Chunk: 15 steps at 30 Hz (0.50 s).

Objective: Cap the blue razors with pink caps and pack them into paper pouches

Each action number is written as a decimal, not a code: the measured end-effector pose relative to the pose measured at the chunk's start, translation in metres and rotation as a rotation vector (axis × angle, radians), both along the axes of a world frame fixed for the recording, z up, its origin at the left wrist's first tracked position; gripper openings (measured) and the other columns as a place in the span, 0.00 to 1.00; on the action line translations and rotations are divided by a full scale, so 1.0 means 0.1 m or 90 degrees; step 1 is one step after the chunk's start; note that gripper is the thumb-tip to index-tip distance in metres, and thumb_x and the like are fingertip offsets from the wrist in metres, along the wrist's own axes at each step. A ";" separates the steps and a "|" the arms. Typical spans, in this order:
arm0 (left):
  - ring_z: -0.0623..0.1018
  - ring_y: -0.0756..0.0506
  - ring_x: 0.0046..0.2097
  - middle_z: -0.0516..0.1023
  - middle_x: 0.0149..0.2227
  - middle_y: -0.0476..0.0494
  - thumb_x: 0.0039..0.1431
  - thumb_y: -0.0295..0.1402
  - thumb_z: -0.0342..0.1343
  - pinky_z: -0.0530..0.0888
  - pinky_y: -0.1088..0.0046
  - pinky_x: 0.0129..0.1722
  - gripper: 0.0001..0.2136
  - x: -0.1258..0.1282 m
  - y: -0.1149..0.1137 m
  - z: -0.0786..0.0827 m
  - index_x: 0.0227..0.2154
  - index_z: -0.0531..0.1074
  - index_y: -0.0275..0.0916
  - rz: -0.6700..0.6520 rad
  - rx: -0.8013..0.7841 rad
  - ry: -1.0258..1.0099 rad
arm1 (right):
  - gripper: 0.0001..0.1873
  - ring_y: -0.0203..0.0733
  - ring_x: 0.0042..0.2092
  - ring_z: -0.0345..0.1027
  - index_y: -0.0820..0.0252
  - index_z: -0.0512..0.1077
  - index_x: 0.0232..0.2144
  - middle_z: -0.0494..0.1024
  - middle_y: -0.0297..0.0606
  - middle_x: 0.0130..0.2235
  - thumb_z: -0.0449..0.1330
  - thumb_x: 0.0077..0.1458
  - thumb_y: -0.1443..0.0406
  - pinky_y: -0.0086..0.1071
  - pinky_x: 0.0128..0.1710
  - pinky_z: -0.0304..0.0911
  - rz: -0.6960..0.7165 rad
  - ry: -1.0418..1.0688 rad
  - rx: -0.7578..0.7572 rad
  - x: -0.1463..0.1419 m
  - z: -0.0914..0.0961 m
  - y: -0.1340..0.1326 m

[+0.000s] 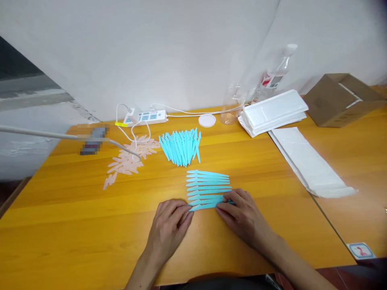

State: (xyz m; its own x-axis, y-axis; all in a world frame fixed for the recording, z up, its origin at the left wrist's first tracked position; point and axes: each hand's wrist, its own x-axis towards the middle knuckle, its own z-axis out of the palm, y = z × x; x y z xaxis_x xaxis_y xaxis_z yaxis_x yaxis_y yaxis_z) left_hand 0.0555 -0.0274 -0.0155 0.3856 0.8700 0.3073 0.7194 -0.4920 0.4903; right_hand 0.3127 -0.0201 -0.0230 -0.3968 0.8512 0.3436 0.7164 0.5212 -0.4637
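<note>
A row of blue eyebrow razors (208, 188) lies on the table in front of me, side by side, pale blade ends to the left. At the blade end of the nearest razor (205, 207), my left hand (169, 221) has its fingertips pinched together. My right hand (243, 213) grips that razor's handle end between thumb and fingers, covering the tip. Behind the row is a heap of more blue razors (180, 147), laid close together. To the left of the heap, many small pale pink pieces (128, 159), like blade covers, are scattered.
A white power strip (155, 117) with cables sits by the wall. A clear jar (229, 114), a round lid (207, 120), a bottle (272, 80), folded white packaging (276, 110) and a cardboard box (329, 100) stand along the back. A pixelated object (93, 140) lies left.
</note>
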 end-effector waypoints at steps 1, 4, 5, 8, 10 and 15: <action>0.77 0.44 0.41 0.79 0.39 0.44 0.62 0.27 0.59 0.70 0.65 0.43 0.08 0.01 0.01 0.00 0.43 0.76 0.43 0.002 -0.001 -0.002 | 0.07 0.45 0.40 0.64 0.56 0.78 0.33 0.76 0.41 0.37 0.60 0.62 0.67 0.39 0.40 0.60 -0.001 0.001 -0.001 0.01 -0.01 0.02; 0.77 0.44 0.42 0.79 0.40 0.43 0.61 0.28 0.59 0.71 0.64 0.44 0.09 0.01 0.02 0.00 0.44 0.76 0.43 0.013 -0.001 -0.005 | 0.07 0.44 0.39 0.65 0.57 0.78 0.33 0.75 0.42 0.37 0.59 0.62 0.67 0.39 0.40 0.61 0.007 0.005 -0.005 0.04 -0.02 0.06; 0.77 0.43 0.43 0.78 0.40 0.42 0.61 0.29 0.59 0.72 0.64 0.44 0.09 0.00 0.02 -0.01 0.45 0.76 0.43 0.020 -0.001 -0.007 | 0.07 0.44 0.39 0.65 0.57 0.77 0.33 0.75 0.42 0.36 0.59 0.62 0.68 0.39 0.39 0.62 0.010 0.004 -0.007 0.04 -0.02 0.07; 0.77 0.42 0.46 0.78 0.44 0.40 0.60 0.31 0.61 0.73 0.63 0.46 0.11 -0.02 0.04 -0.01 0.46 0.76 0.44 0.032 -0.004 -0.010 | 0.05 0.45 0.39 0.66 0.56 0.77 0.36 0.75 0.42 0.37 0.60 0.61 0.67 0.40 0.40 0.64 0.009 -0.002 -0.002 0.03 -0.03 0.08; 0.77 0.41 0.48 0.77 0.46 0.40 0.60 0.32 0.61 0.74 0.62 0.48 0.12 -0.04 0.05 0.01 0.47 0.76 0.45 0.036 -0.003 -0.011 | 0.05 0.46 0.40 0.66 0.55 0.77 0.40 0.75 0.43 0.39 0.62 0.60 0.66 0.41 0.40 0.65 -0.002 -0.007 0.010 0.03 -0.04 0.07; 0.77 0.41 0.50 0.77 0.49 0.40 0.60 0.35 0.61 0.74 0.61 0.51 0.14 -0.37 0.16 0.06 0.49 0.76 0.46 0.114 0.012 -0.003 | 0.13 0.48 0.41 0.68 0.54 0.76 0.46 0.75 0.45 0.42 0.64 0.58 0.61 0.43 0.40 0.67 -0.032 0.009 0.028 0.14 -0.02 0.12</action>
